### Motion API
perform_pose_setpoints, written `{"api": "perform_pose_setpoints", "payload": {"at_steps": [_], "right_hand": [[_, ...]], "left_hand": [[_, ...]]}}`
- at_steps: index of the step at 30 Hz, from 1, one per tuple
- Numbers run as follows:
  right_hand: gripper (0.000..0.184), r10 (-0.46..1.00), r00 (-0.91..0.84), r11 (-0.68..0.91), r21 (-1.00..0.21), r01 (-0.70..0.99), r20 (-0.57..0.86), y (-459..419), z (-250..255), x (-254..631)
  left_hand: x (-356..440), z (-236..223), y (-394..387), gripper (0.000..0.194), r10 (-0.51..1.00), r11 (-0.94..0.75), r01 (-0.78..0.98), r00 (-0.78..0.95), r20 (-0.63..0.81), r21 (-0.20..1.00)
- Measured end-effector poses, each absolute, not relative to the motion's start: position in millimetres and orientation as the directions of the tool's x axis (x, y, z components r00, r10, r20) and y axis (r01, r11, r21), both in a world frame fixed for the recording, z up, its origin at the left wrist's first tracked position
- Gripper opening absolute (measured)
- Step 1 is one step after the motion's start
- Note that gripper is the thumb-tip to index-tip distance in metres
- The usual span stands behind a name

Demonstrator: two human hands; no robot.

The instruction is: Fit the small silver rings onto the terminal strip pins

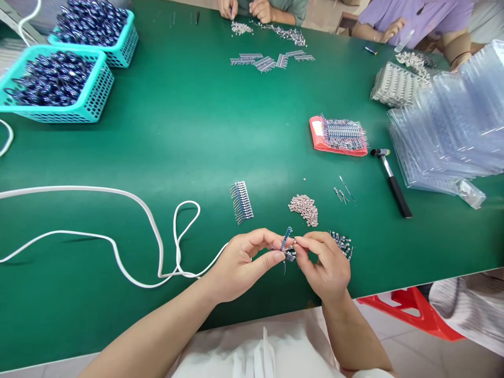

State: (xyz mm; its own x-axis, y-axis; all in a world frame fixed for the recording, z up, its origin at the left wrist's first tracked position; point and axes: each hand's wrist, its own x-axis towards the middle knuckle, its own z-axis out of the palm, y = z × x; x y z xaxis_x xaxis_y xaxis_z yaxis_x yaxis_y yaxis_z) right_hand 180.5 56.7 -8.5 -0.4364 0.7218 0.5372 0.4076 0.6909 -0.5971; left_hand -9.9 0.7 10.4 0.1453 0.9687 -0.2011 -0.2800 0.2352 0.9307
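Note:
Near the front edge of the green table, my left hand (248, 262) pinches a narrow blue toothed strip (286, 239) between thumb and fingers. My right hand (326, 262) meets it there, thumb and forefinger closed on a tiny part too small to name. Just beyond my hands lies a pile of small pinkish ring-like pieces (304, 209). A comb-like strip of small leaded parts (241, 201) rests to the left of that pile. Partly hidden behind my right hand are loose dark metallic parts (342, 242).
White cables (114, 247) run across the left side. Two turquoise baskets (103, 86) hold dark glossy pieces. Rightward are a hammer (396, 189), a red packet (339, 152) bearing strips, and stacked clear plastic trays (444, 142). Two people (413, 26) sit opposite; a red stool (417, 312) stands below.

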Motion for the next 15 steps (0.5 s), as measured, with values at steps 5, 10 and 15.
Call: {"api": "perform_pose_setpoints", "payload": {"at_steps": [5, 10, 15], "right_hand": [[0.029, 0.722, -0.444, 0.688, -0.621, 0.376, 0.531, 57.2, -8.9, 180.9], [0.030, 0.739, -0.423, 0.670, -0.643, 0.372, 0.525, 56.1, -10.2, 181.1], [0.028, 0.724, -0.408, 0.689, -0.607, 0.396, 0.556, 56.2, -8.6, 180.4]], "left_hand": [[-9.7, 9.4, 1.4, 0.008, 0.973, 0.210, -0.250, 0.146, -0.178, 0.945], [-9.0, 9.9, 2.6, 0.004, 0.982, 0.151, -0.218, 0.143, -0.122, 0.964], [-8.4, 11.1, 3.0, 0.003, 0.986, 0.113, -0.170, 0.141, -0.090, 0.979]]}}
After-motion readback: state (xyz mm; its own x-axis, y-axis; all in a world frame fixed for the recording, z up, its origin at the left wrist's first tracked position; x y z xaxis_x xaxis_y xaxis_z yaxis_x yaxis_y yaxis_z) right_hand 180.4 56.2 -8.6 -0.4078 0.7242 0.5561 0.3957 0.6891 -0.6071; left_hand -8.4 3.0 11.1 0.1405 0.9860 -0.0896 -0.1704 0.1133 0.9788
